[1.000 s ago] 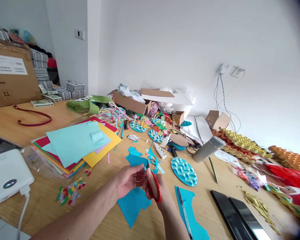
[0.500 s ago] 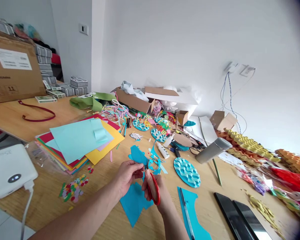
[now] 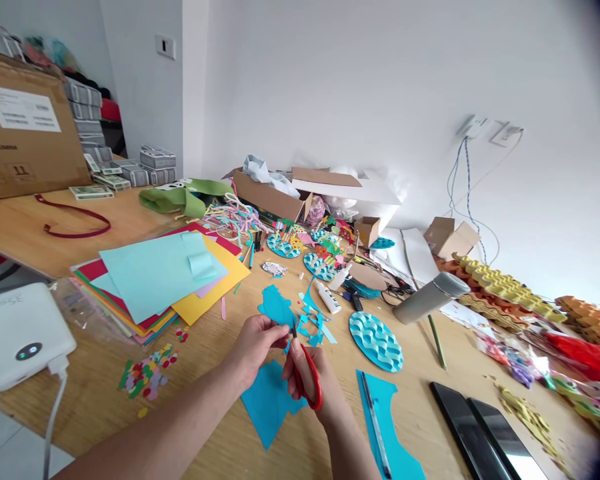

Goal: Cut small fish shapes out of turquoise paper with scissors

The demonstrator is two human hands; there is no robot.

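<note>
My left hand (image 3: 259, 341) pinches the lower edge of a blue paper cutout (image 3: 277, 305), held over the table. In my right hand (image 3: 307, 373) is a pair of red-handled scissors (image 3: 316, 385), its dark blades pointing up against the cutout's right edge. Fingers of both hands almost meet there. Below them lies a larger blue paper piece (image 3: 267, 407) with a pointed corner. Thin blue scraps (image 3: 311, 327) are scattered just beyond the scissors. Farther right, a pen (image 3: 375, 423) rests on another blue sheet (image 3: 397, 447).
Coloured paper sheets (image 3: 145, 280) are stacked at left, near paper dots (image 3: 147, 377) and a white power bank (image 3: 23, 337). To the right are a wavy-patterned blue oval (image 3: 376, 341), a leaning grey bottle (image 3: 430, 298) and two dark phones (image 3: 473, 430). Glue bottles (image 3: 329, 298) lie behind the scraps.
The blue cutout has tilted slightly between my hands, and its outline looks different. Both hands keep nearly the same place and grip. The whole view has shifted a little.
</note>
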